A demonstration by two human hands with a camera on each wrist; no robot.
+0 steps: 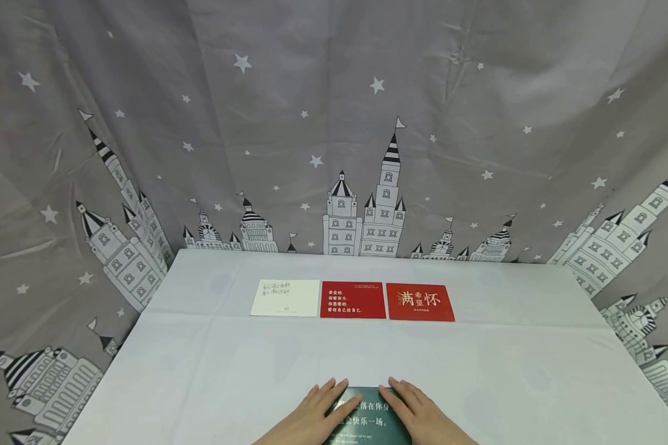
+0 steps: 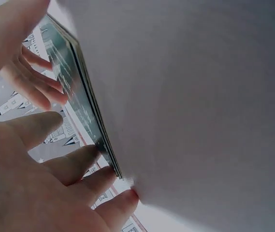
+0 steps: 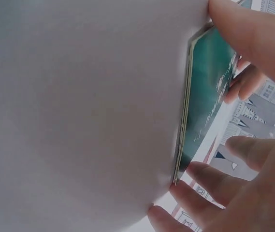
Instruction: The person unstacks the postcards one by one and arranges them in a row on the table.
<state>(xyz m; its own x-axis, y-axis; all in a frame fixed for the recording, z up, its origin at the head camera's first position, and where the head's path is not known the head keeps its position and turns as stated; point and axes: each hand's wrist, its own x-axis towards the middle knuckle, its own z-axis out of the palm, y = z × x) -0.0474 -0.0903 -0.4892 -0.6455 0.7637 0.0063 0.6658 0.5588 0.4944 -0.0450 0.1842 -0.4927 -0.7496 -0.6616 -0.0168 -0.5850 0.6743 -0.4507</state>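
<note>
A small stack of dark green cards (image 1: pixel 367 420) with white printed writing lies at the table's near edge in the head view. My left hand (image 1: pixel 312 419) rests along its left side, thumb over the top face and fingers by the far left corner. On the other side lies my right hand (image 1: pixel 425 417), its fingers at the far right corner. In the left wrist view, layered edges of the stack (image 2: pixel 96 104) show beside spread, fairly straight fingers (image 2: pixel 74 164). The right wrist view shows fingertips right at the edge of the stack (image 3: pixel 202 92).
Farther back on the white table (image 1: pixel 228 371), a cream card (image 1: pixel 285 303) with handwriting, a red card (image 1: pixel 353 308) with white writing and another red card (image 1: pixel 421 309) lie in a row. A grey curtain (image 1: pixel 284 80) with stars and castles hangs behind the table and at both sides.
</note>
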